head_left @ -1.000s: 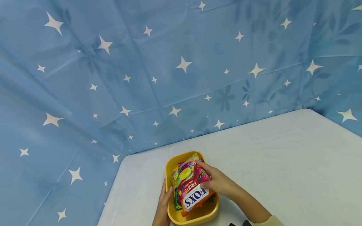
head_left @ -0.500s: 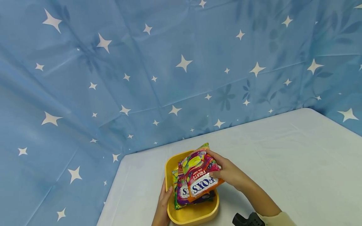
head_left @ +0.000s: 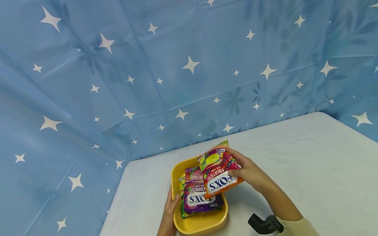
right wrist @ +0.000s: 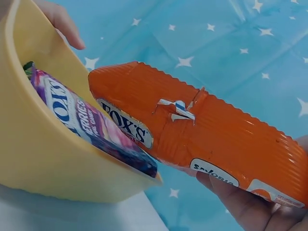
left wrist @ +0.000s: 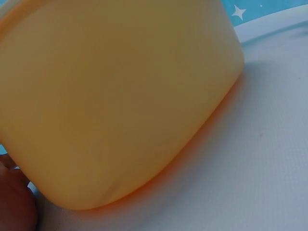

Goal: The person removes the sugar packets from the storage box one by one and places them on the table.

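Note:
My right hand (head_left: 249, 170) holds a bag of Fox's Fruits candy (head_left: 218, 170) by its right edge, raised over the right rim of a yellow plastic bin (head_left: 192, 226). The right wrist view shows the bag's orange end (right wrist: 192, 130), with fingers (right wrist: 245, 202) beneath it. Inside the bin lies a purple bag of Fox's Berries candy (head_left: 196, 193), partly covered by the raised bag. A green bag (head_left: 182, 196) peeks out at its left side. My left hand (head_left: 169, 214) grips the bin's left wall, its thumb near the rim.
The bin stands on a white-covered table (head_left: 295, 170), near the front left. Behind the table hangs a blue curtain with white stars (head_left: 192, 82). A black device (head_left: 265, 224) is worn at the right wrist.
My right hand has lifted the Fruits candy bag up and to the right out of the bin, uncovering the purple Berries bag. The left hand has stayed on the bin.

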Tool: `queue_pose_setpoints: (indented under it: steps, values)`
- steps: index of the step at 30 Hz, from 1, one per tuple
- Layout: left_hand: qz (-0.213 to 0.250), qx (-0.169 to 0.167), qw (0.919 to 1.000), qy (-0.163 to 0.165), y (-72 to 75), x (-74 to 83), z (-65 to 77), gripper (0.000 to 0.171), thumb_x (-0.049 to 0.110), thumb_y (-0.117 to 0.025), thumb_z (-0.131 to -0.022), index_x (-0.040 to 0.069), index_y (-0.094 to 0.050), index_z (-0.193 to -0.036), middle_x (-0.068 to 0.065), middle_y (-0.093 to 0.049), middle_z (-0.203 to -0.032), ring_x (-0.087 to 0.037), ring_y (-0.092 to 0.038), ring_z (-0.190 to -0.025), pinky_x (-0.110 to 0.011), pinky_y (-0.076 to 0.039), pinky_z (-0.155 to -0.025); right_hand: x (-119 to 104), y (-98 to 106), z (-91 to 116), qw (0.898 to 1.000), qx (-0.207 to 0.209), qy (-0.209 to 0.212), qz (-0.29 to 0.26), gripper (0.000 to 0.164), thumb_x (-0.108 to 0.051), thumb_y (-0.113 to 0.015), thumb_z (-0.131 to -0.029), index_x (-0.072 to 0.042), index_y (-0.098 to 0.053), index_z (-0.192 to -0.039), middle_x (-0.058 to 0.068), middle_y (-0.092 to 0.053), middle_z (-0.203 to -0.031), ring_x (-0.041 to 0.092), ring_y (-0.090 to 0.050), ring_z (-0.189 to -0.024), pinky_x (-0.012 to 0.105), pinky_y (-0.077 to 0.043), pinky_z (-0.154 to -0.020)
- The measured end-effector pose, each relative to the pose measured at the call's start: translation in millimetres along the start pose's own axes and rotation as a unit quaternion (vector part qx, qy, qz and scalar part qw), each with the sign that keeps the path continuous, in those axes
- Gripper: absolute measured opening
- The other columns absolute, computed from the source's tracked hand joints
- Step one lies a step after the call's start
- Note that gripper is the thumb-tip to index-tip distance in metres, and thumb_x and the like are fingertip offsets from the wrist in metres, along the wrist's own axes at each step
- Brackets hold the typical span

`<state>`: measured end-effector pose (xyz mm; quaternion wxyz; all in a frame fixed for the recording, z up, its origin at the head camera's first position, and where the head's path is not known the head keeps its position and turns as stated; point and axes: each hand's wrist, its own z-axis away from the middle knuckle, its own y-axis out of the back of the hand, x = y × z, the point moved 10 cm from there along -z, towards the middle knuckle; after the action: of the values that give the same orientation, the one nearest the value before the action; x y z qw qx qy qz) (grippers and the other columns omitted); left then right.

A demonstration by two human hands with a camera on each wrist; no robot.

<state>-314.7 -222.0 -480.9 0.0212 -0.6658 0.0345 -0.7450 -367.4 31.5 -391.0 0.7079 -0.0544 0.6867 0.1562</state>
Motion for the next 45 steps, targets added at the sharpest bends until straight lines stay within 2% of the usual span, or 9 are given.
queue_pose_setpoints:
  steps: [15,21,28,33,39,45]
  values:
    - [-0.017,0.010,0.9997,0.016,2.4,-2.9,-0.1,0.069,0.036,-0.038,-0.096,0.022,0.006,-0.147,-0.016,-0.001,-0.153,-0.036,-0.013,-0.139,-0.046,-0.020,-0.110,13.4,27.4,-3.9,0.999,0.022,-0.014,0.022,0.076,-0.010,-0.059,-0.083,-0.017,-0.019,-0.147,0.027,-0.028,-0.141,0.037,-0.050,-0.111,0.043,-0.051,-0.086]
    - [-0.020,0.016,0.9993,0.028,2.8,-4.4,-1.6,0.068,0.035,-0.038,-0.096,0.023,0.004,-0.148,-0.014,-0.002,-0.154,-0.035,-0.014,-0.139,-0.045,-0.023,-0.108,20.5,38.1,-5.3,1.000,0.022,-0.018,0.012,0.075,-0.010,-0.057,-0.084,-0.016,-0.016,-0.147,0.028,-0.027,-0.141,0.035,-0.049,-0.110,0.041,-0.050,-0.088]
    - [-0.025,0.015,0.9993,0.025,3.0,-3.9,-1.1,0.068,0.034,-0.038,-0.096,0.023,0.004,-0.148,-0.013,-0.001,-0.154,-0.036,-0.012,-0.139,-0.046,-0.021,-0.109,25.2,48.9,-6.0,0.999,0.030,-0.029,0.014,0.076,-0.011,-0.056,-0.086,-0.021,-0.014,-0.148,0.026,-0.025,-0.144,0.039,-0.043,-0.118,0.047,-0.045,-0.094]
    - [-0.029,0.015,0.9992,0.023,3.1,-3.9,-0.5,0.068,0.035,-0.038,-0.095,0.024,0.004,-0.147,-0.013,0.000,-0.154,-0.036,-0.012,-0.139,-0.046,-0.022,-0.108,26.5,51.3,-6.2,0.999,0.034,-0.035,0.022,0.076,-0.011,-0.056,-0.086,-0.021,-0.013,-0.148,0.026,-0.022,-0.146,0.042,-0.038,-0.121,0.050,-0.043,-0.095]
    - [-0.027,0.003,0.9995,0.016,1.4,-2.6,-1.1,0.069,0.035,-0.039,-0.095,0.026,0.005,-0.147,-0.011,0.003,-0.154,-0.035,-0.008,-0.140,-0.045,-0.020,-0.109,25.4,49.6,-6.8,0.999,0.030,-0.028,0.029,0.076,-0.009,-0.055,-0.086,-0.019,-0.013,-0.148,0.027,-0.023,-0.145,0.042,-0.040,-0.120,0.053,-0.041,-0.095]
    - [-0.030,0.007,0.9993,0.022,1.4,-2.7,-2.0,0.070,0.035,-0.039,-0.095,0.024,0.006,-0.147,-0.012,0.003,-0.154,-0.035,-0.008,-0.140,-0.045,-0.022,-0.108,25.1,49.1,-6.8,0.998,0.038,-0.024,0.046,0.076,-0.006,-0.055,-0.084,-0.015,-0.015,-0.147,0.030,-0.023,-0.143,0.043,-0.045,-0.115,0.047,-0.048,-0.090]
